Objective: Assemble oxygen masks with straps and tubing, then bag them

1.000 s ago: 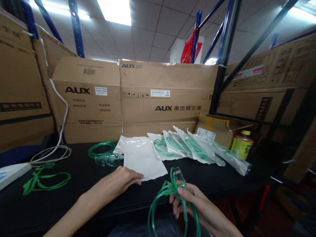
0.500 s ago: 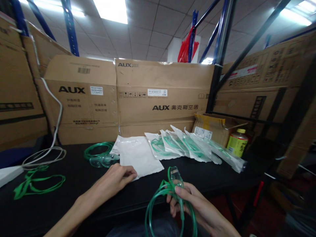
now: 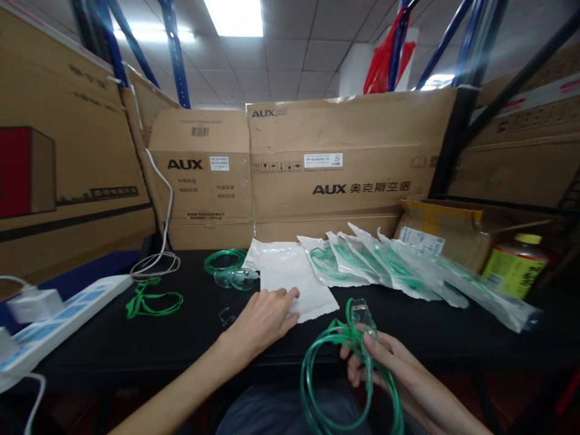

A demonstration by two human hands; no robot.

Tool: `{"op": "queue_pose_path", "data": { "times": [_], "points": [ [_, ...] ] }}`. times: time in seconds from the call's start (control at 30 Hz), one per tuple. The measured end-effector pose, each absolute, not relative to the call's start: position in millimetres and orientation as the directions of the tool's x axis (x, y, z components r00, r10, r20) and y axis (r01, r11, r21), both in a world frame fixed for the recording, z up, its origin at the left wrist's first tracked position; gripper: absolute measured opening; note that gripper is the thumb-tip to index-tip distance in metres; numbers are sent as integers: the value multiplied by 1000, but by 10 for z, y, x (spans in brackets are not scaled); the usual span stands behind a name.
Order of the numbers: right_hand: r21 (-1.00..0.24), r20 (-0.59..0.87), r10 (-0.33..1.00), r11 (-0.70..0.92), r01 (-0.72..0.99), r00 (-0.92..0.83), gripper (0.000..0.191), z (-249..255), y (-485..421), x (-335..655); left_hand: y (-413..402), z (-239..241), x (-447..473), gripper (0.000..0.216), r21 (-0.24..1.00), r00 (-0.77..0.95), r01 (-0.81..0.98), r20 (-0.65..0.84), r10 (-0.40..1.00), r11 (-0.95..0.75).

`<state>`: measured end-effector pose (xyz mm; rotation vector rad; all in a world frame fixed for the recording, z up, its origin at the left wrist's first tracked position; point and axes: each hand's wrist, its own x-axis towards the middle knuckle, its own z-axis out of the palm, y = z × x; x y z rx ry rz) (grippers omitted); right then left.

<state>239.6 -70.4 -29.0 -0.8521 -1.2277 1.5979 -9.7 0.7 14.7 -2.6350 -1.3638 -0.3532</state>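
Observation:
My right hand (image 3: 378,356) is closed around a coil of clear green tubing (image 3: 312,380), held over the table's front edge. A clear plastic piece (image 3: 362,313) and green strap show above its thumb. My left hand (image 3: 267,311) lies over the lower left of a flat white pouch (image 3: 290,266), fingers apart, the index finger and thumb touching its surface. Behind that wrist lies a small clear plastic part (image 3: 225,316). Left of the pouch is another green tubing coil (image 3: 224,260) with clear plastic pieces (image 3: 235,279). A loose green strap (image 3: 151,305) lies farther left.
Several pouches with green tubing (image 3: 362,260) overlap at the back right. Beyond them stand an open carton (image 3: 444,223) and a yellow-green bottle (image 3: 516,266). A power strip (image 3: 77,320) lies at left. Cardboard panels (image 3: 326,163) wall the back.
The view has turned left, bringing the power strip into sight. My left hand has moved farther onto the white pouch, its fingers more extended. My right hand still holds the tubing.

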Motion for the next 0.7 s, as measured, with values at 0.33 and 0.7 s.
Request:
{"op": "queue_pose_path", "data": {
  "times": [0.33,0.7],
  "points": [
    [-975,107,945,39,-219,-309,42,-22,-537,2104,153,267,-84,29,-98,677,725,278,681,-681],
    [-966,91,969,30,-257,-231,48,-97,-445,1815,52,270,-33,30,-18,567,780,443,695,-625]
  ]
}}
